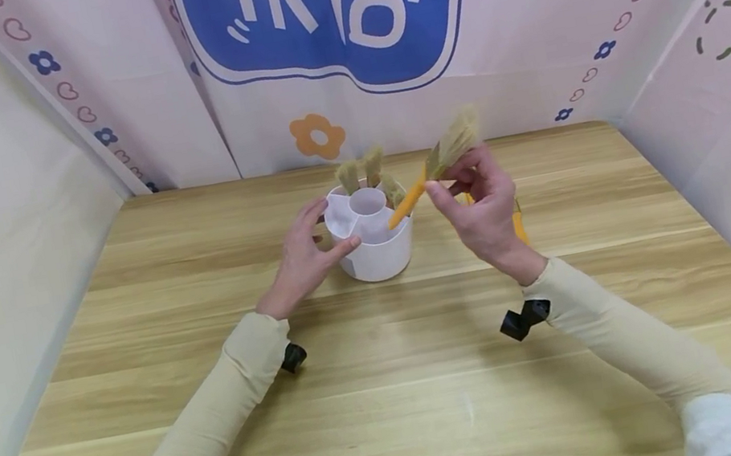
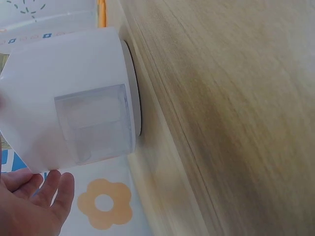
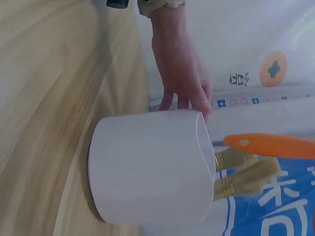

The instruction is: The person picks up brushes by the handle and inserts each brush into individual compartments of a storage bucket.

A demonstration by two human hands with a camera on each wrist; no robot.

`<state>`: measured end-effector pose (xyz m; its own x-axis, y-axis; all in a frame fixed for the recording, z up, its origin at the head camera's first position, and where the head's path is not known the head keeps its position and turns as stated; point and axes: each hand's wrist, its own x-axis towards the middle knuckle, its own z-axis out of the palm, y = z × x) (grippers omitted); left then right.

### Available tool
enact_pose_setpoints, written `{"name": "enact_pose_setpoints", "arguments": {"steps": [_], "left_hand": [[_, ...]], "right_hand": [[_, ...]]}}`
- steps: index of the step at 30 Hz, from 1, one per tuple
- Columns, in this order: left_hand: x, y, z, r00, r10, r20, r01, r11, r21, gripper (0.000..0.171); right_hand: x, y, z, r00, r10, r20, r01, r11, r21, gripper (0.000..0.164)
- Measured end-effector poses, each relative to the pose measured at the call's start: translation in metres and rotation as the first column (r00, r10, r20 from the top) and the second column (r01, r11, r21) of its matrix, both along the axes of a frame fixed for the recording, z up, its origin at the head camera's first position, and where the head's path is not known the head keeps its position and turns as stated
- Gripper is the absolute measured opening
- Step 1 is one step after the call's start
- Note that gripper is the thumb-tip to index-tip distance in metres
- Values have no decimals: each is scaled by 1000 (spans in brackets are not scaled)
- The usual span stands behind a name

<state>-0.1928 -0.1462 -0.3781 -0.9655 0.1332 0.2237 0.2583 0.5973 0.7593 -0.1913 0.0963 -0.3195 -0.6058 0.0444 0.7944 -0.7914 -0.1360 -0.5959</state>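
A white round holder (image 1: 380, 258) divided into compartments stands on the table, with several bristle brushes (image 1: 348, 176) upright in its back and right sections. My left hand (image 1: 303, 257) grips it from the left, thumb at the front rim and fingers around the back side. Between thumb and fingers, my right hand (image 1: 484, 203) pinches another brush (image 1: 413, 197) by the lower bristle end. Its orange handle (image 3: 273, 145) slants down left, the tip over the front right part of the holder. A clear panel (image 2: 94, 125) shows on the holder's side.
Behind my right hand, something with an orange handle (image 1: 519, 225) lies on the wooden table (image 1: 399, 418), mostly hidden. A printed cloth (image 1: 517, 87) hangs along the table's back edge, and pale walls flank both sides.
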Motion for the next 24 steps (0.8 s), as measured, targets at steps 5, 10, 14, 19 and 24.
{"name": "enact_pose_setpoints", "arguments": {"steps": [5,10,14,19,24], "left_hand": [[0,0,-2,1000,2,-9,-2,1000,1,79],[0,0,-2,1000,-1,-16,1,1000,-3,79],[-1,0,-3,999,1,-38,-1,1000,-11,78],[-1,0,-4,998,2,-57,-2,1000,-5,77],[-1,-2,-5,998,-11,-58,10,1000,-10,80]], "right_hand": [[4,-14,0,995,-22,-99,32,995,97,50],[8,-23,-2,984,-82,-156,115,969,217,30],[8,-33,-4,973,-136,-185,194,918,346,18],[10,-46,-10,951,-186,-249,290,817,499,17],[11,-56,-12,934,-249,-258,358,697,622,18]]}}
